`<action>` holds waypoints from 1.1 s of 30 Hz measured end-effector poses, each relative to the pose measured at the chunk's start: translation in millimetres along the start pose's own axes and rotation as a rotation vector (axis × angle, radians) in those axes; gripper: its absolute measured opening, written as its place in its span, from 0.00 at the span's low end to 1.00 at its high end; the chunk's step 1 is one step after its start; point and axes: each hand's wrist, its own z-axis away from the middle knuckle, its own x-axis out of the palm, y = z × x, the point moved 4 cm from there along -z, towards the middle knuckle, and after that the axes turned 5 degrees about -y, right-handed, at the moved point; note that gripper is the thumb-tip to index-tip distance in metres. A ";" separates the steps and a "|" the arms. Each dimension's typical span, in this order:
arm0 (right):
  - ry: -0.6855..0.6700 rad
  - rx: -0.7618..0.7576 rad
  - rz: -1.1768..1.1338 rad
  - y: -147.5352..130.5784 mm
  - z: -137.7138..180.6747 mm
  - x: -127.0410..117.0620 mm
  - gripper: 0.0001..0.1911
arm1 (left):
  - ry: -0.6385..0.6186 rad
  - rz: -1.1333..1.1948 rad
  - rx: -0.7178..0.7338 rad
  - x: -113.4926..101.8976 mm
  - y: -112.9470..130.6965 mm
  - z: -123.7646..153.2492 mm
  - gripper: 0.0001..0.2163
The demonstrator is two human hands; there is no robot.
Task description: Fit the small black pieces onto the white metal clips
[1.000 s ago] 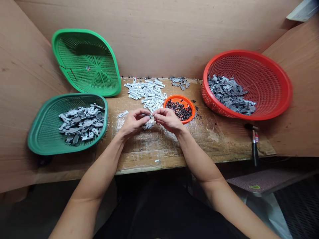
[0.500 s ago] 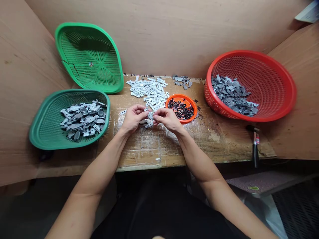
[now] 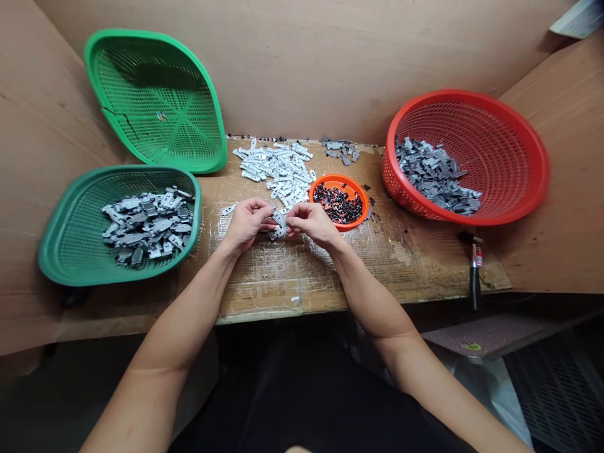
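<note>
Plywood walls (image 3: 306, 69) box in the worktop (image 3: 311, 277). From where I stand, the left hand (image 3: 246, 225) and right hand (image 3: 314, 224) each have a grip of thumb and fingertips pinched nearly together on one part (image 3: 279, 218), near the dish (image 3: 336, 178) and left of it. Whether that part is complete I can't tell. Black bits (image 3: 337, 204) lie in the dish. Behind and left of it sits a loose white heap (image 3: 283, 167); well right of it, the red basket (image 3: 504, 157) holds grey plates (image 3: 434, 179). Far left of it, the dark green basket (image 3: 70, 239) carries mixed pieces (image 3: 151, 223) that look joined: plenty done, I'd judge, and plenty left.
</note>
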 end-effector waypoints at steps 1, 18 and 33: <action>-0.009 -0.002 0.020 -0.2 -0.1 -2.7 0.18 | 0.010 -0.001 -0.009 -0.6 -0.4 -0.5 0.13; 0.214 -0.043 1.227 -25.3 -12.6 -116.6 0.10 | 0.062 0.022 -0.025 -16.5 3.5 -12.3 0.13; -0.139 -0.233 1.359 -49.5 7.8 -35.2 0.09 | -0.021 0.007 -0.060 -12.4 -15.3 -11.0 0.13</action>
